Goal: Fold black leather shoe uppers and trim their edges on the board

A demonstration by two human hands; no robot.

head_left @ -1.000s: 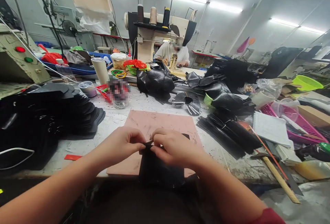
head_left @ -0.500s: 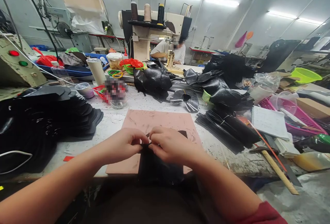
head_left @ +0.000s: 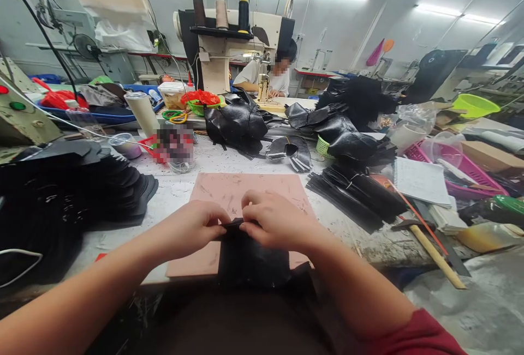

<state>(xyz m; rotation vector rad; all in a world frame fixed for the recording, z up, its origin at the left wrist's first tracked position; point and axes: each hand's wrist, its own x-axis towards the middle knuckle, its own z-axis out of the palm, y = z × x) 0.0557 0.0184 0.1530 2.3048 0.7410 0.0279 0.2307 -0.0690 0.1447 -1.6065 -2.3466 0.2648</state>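
A black leather-like piece (head_left: 254, 263) hangs over the near edge of a pinkish board (head_left: 245, 186), its upper edge raised between my hands. With thumb and fingers my left hand (head_left: 204, 225) pinches that edge at its left end. My right hand (head_left: 268, 221) grips the same edge a little to the right, fingers curled, thumb below. The fingertips of both hands are close together. Part of the piece is hidden behind my right hand, and its lower end merges with dark clothing.
Left stands a stack of black cut pieces (head_left: 102, 180). Bundled black strips (head_left: 356, 194), a hammer (head_left: 438, 257) and a notebook (head_left: 421, 180) lie right. Behind are black leather parts (head_left: 237, 120) and a sewing machine (head_left: 213, 60), with a person (head_left: 282, 74) seated beyond.
The view has shifted slightly. My right hand's fingers have lifted and moved a little away from my left hand, showing more of the black piece's folded upper edge.
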